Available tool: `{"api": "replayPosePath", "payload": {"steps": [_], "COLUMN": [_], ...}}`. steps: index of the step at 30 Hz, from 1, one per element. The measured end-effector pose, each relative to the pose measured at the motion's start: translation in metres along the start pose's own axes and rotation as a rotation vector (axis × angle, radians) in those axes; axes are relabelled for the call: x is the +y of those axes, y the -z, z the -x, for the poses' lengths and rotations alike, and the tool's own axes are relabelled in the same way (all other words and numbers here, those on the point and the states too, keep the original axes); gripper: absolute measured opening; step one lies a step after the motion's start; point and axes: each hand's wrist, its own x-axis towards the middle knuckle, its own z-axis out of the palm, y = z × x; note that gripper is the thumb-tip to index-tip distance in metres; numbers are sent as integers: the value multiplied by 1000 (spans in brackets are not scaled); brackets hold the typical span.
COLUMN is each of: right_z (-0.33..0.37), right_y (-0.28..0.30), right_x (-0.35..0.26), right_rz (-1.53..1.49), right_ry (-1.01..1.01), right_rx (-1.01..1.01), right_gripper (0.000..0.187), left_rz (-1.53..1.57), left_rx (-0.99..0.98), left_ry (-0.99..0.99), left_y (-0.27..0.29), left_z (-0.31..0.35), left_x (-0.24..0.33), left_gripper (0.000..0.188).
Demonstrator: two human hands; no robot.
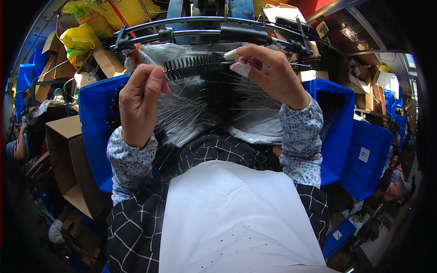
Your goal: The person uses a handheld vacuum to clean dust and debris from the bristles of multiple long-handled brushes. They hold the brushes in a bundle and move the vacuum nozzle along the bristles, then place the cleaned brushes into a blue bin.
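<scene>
Wire brush (195, 67) lies roughly level near twelve o'clock, between the person's hands. One blue bin (93, 132) stands at nine o'clock, another blue bin (339, 136) at three; between them a pale sheet (264, 120) carries a pile of brushes (222, 98). The fingers of the left hand (139, 102) appear pinched on the brush's nine-o'clock end; those of the right hand (277, 73) grip the twisted stem toward three. Sound handling probably means light pinches, a straight stem and uncrushed bristles, clear of the wires beneath.

bright centre, black fisheye rim (strong curvature, softer outskirts)
</scene>
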Motion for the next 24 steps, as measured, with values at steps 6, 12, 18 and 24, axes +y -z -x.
{"api": "replayPosePath", "payload": {"steps": [6, 12, 18, 24], "right_z": [-20, -28, -63, -86], "right_y": [-23, -25, 15, -2], "right_x": [-7, 13, 124, 169], "right_rz": [-45, -45, 937, 1035], "right_ry": [-145, -157, -272, -368], "right_rx": [-189, -123, 450, 361], "right_gripper": [38, 30, 28, 25], "left_rz": [-15, -100, -247, -475], "left_rx": [-96, -152, 92, 240], "left_ry": [61, 144, 294, 433], "left_y": [-7, 13, 94, 120], "left_z": [-2, 0, 23, 63], "left_x": [-11, -27, -67, -77], "left_gripper": [22, 23, 24, 20]}}
